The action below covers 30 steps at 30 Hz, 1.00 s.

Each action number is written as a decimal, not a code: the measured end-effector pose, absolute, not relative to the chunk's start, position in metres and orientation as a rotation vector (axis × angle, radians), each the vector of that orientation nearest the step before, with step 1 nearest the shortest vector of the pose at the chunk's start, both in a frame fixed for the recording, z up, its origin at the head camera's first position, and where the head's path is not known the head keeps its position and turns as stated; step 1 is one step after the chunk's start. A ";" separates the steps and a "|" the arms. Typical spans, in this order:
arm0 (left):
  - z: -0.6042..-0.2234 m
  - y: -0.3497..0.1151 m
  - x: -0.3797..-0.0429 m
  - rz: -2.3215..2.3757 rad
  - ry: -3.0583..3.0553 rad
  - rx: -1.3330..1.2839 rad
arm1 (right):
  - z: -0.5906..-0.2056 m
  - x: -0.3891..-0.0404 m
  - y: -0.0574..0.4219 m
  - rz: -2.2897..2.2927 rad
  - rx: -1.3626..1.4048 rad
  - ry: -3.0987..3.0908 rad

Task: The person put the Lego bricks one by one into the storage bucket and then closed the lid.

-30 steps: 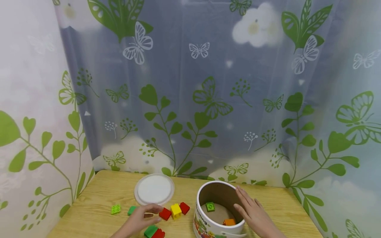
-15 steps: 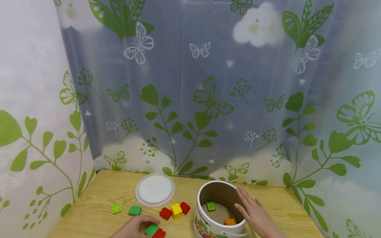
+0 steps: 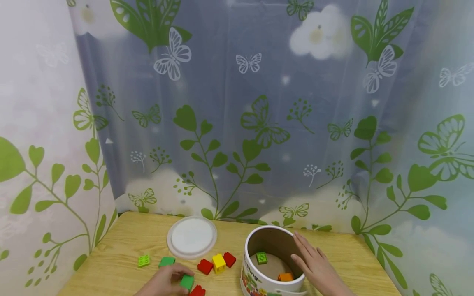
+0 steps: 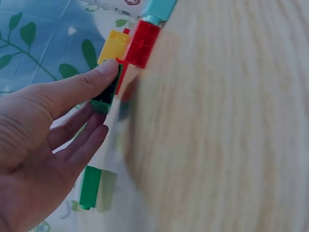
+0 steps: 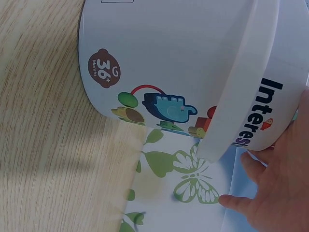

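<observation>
Between thumb and fingers, my left hand pinches a green toy brick; the left wrist view shows the thumb across the brick's hollow side. Close beside it lies a red brick on the table. Just beyond the hand is a second green brick, partly hidden by it. My right hand rests with straight fingers along the right rim of a white printed bucket, also large in the right wrist view. Inside the bucket lie a lime-green brick and an orange brick.
A round white lid lies at the back of the wooden table. A yellow brick stands between two red bricks, left of the bucket. Farther left sits another lime-green brick. A printed curtain encloses the table.
My left hand has come back from near the middle red brick toward the front and taken hold of the green brick, moving it off the red one beside it. The right hand stays at the bucket.
</observation>
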<state>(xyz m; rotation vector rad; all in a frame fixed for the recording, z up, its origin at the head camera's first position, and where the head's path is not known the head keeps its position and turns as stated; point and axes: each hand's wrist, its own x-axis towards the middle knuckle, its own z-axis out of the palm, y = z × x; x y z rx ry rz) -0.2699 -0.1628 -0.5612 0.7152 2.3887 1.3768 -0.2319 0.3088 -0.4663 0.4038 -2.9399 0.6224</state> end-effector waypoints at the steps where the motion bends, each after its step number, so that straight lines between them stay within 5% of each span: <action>1: -0.560 -0.163 -0.270 1.401 2.387 0.717 | -0.466 -0.232 0.309 0.625 0.405 -2.941; 30: -0.460 -0.097 -0.299 1.525 2.539 1.037 | -0.467 -0.232 0.309 0.622 0.387 -2.956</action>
